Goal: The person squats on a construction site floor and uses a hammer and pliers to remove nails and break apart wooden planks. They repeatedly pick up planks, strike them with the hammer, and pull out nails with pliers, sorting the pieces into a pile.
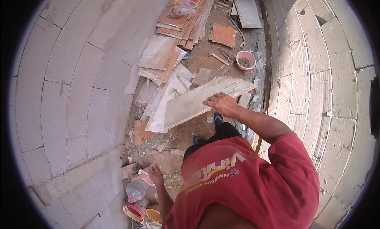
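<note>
My right hand [222,103] grips the near long edge of a pale, stained plywood panel [202,95]. Its fingers lie over the upper face, and the thumb is hidden. The panel lies slantwise before me, its left end over a white-faced board [158,114]. Down at the left, my left hand [156,175] is raised with curled fingers beside a pink bucket [145,172]. A short brown strip [139,177] appears next to those fingers; whether I hold it cannot be told.
Stacked orange-faced boards [190,24] run along the left block wall [74,80]. A hammer [219,58], pincers [224,54] and a pink pail of nails [245,62] sit ahead. Behind my left hand are a clear water bottle [137,190] and more buckets [133,212]. Another block wall [320,80] bounds the right.
</note>
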Demonstrator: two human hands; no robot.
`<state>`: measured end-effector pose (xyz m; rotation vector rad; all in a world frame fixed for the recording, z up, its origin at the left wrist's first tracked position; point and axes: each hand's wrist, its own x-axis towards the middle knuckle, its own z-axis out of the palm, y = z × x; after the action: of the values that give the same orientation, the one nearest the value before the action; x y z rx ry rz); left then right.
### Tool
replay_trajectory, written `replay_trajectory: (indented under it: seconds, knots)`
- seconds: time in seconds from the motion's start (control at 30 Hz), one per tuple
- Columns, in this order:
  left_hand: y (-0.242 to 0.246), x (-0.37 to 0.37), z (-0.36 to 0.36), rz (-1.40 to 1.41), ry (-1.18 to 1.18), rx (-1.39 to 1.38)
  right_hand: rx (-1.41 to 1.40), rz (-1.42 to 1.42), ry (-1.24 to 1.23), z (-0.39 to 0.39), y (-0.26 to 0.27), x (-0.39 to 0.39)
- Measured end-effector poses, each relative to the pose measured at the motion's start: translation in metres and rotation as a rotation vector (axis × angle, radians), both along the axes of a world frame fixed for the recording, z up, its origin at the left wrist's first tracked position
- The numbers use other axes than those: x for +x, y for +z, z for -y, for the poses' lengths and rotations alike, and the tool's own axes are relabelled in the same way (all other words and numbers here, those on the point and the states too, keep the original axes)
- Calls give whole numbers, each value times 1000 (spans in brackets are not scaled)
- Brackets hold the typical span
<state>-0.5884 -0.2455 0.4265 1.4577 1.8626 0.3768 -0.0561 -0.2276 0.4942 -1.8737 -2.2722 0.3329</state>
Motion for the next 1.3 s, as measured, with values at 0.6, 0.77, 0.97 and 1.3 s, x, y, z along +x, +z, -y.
replay_trajectory:
  seconds: [0.6, 0.77, 0.97, 1.3]
  knots:
    - [71, 415, -182, -200, -1023, 8, -380, -4, 81, -89, 25, 106]
    - [37, 407, -254, -154, -908, 20, 189, -232, 12, -157, 30, 130]
    - [-4, 359, -317, -54, -648, 16, -377, -335, -665, -107, -41, 205]
    - [-3, 369, -336, 282, 31, -75, -903, -134, -286, -33, -127, 270]
